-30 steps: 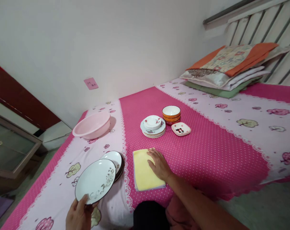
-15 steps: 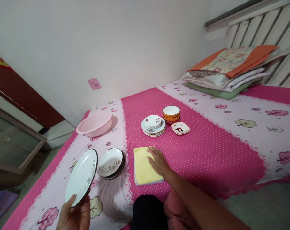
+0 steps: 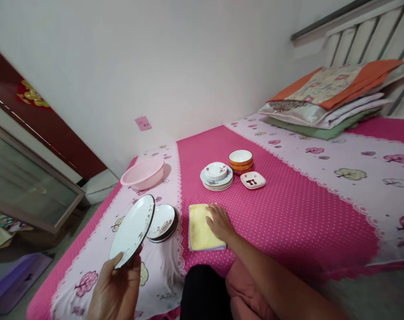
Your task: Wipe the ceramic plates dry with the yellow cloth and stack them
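left hand [image 3: 117, 289] pinching plate [image 3: 132, 231] by rim | glazed, slick, chips easy, hold the edge | right hand [image 3: 219, 222] spread flat on cloth [image 3: 198, 226]

left hand [image 3: 117, 289]: bare wrist | right hand [image 3: 219, 223]: bare forearm | lap: black garment [image 3: 205, 293] beside salmon-pink garment [image 3: 244, 289]

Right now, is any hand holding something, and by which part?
The left hand holds a white plate by its lower rim. The right hand only rests on the yellow cloth.
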A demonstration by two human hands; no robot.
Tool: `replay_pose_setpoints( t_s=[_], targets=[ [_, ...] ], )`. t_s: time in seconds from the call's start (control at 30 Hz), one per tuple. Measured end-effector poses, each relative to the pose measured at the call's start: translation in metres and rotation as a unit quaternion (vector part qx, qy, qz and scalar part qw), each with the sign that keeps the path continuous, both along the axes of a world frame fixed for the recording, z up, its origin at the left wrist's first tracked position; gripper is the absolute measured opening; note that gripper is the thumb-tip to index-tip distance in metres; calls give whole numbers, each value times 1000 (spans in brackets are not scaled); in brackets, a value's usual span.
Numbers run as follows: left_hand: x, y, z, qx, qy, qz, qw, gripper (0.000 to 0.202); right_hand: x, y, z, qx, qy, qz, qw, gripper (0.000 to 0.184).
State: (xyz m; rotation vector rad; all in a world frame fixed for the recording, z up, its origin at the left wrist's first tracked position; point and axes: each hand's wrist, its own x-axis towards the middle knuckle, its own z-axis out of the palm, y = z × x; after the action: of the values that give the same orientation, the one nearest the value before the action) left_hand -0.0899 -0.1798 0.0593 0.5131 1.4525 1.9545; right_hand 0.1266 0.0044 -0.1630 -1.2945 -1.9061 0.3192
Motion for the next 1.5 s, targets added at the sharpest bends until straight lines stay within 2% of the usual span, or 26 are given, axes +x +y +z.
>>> replay_pose_setpoints(
  t_s=[0.17, 0.3, 0.43, 0.53, 0.67, 0.8, 1.03, 1.23, 1.37, 1.5],
  targets=[
    [46, 26, 17, 37, -52, -12, 998, 35, 0, 0, -7, 2, -14, 0, 1000, 42],
    [76, 62, 30, 71, -93, -78, 990, 46, 1, -1, -10, 11, -29, -9, 999, 43],
    [94, 88, 45, 80, -182, -88, 976, 51, -2, -2, -8, 21, -41, -20, 999, 45],
    [99, 94, 48, 99, -242, -101, 960, 53, -3, -1, -5, 20, -47, -27, 998, 46],
    [97, 94, 37, 130, -279, -104, 946, 58, -3, -1, -3, 15, -45, -31, 998, 47],
    [94, 105, 26, 125, -310, -86, 938, 56, 2, -1, -3, 22, -33, -22, 999, 45],
    [95, 144, 16, 140, -320, -98, 932, 57, 7, -1, -6, 55, -3, -11, 998, 41],
    [95, 178, 3, 84, -331, -103, 934, 43, 5, 1, -3, 51, 26, -14, 998, 39],
    [105, 167, 2, 87, -353, -123, 924, 47, 4, 1, 4, 33, 38, -15, 999, 39],
    [108, 144, -7, 53, -352, -90, 930, 52, 4, 1, 9, 19, 47, -6, 999, 40]
  ],
)
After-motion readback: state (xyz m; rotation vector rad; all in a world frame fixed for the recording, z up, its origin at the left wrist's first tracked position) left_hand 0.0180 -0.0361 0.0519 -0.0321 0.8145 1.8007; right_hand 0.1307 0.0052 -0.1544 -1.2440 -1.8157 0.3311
